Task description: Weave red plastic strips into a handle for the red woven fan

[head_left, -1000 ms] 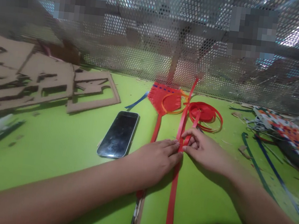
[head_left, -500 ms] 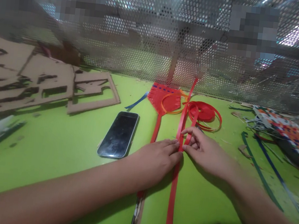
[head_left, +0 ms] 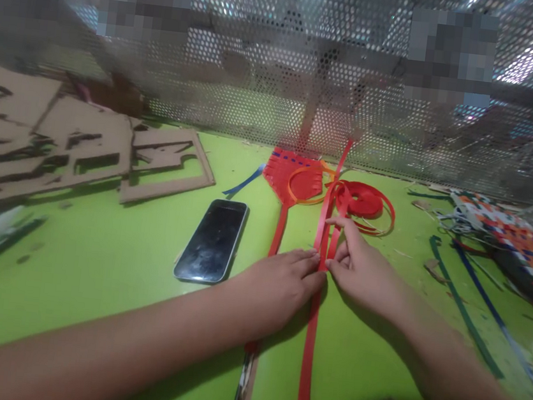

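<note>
Red strap [head_left: 307, 371] disappears behind right fingers [head_left: 345, 233], grip unclear

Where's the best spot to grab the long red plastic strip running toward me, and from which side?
Probably the lower stretch of the long red plastic strip, pinched from the right: it lies flat on the green table, away from your fingers, while your left hand and right hand are on the upper part.

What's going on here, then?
A person is handling red plastic strips on a green table. The left hand lies flat beside them, fingertips touching, while the right hand pinches them between its fingers. Beyond lie a partly woven red piece, a coil of red strip and a phone.
</note>
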The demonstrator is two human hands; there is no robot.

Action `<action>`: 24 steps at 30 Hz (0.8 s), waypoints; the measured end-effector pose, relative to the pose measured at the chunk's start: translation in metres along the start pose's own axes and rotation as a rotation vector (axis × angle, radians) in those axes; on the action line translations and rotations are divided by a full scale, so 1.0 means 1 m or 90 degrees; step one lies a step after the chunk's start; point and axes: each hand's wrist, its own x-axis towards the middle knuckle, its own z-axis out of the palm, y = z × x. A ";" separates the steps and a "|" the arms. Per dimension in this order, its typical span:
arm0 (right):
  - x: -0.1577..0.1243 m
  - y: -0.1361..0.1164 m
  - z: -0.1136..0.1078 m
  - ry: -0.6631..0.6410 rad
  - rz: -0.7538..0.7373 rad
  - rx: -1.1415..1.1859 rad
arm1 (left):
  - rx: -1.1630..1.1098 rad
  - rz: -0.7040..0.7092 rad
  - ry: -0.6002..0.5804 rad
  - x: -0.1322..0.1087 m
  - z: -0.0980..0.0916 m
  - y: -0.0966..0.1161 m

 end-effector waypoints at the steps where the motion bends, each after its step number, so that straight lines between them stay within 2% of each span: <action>1: 0.000 0.002 0.000 0.000 -0.008 0.005 | -0.002 0.000 -0.003 0.000 0.000 0.000; 6: -0.002 0.006 -0.005 -0.004 -0.024 0.018 | -0.001 -0.002 -0.004 -0.001 0.001 0.001; 11: -0.003 0.006 -0.011 -0.062 -0.046 0.032 | 0.001 -0.003 0.027 -0.002 0.002 0.001; 19: 0.001 0.009 -0.012 -0.103 -0.006 0.067 | 0.002 0.001 0.035 -0.001 0.001 0.001; 24: 0.005 0.008 -0.015 -0.131 -0.004 0.081 | 0.005 0.000 0.014 -0.002 0.001 0.002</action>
